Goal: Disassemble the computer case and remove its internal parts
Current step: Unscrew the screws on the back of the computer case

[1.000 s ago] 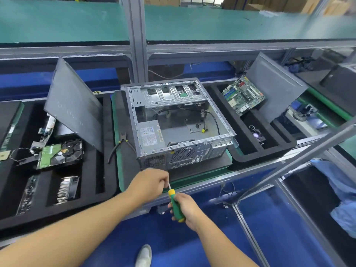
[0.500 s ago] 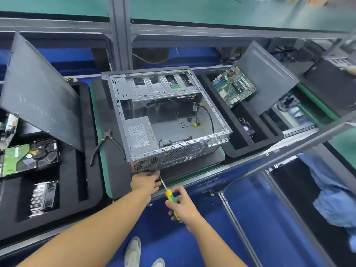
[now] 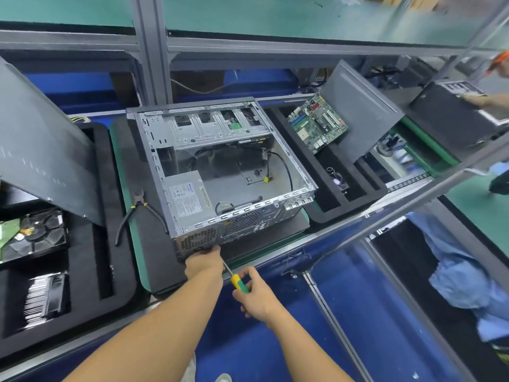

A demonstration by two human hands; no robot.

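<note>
**Steel computer case mostly stripped; power supply left to free**

The computer case lies open on a dark pad at the middle of the surface's front edge. Its board bay is bare, and only the power supply and loose cables remain inside. The left hand rests against the rear panel under the supply's grille. Its fingers are hidden, so their state cannot be told. The right hand has its fingers wrapped round the screwdriver, with the shaft aimed there. The motherboard leans in the right tray, and pliers lie left of the case. The supply's screws probably come next.
</note>
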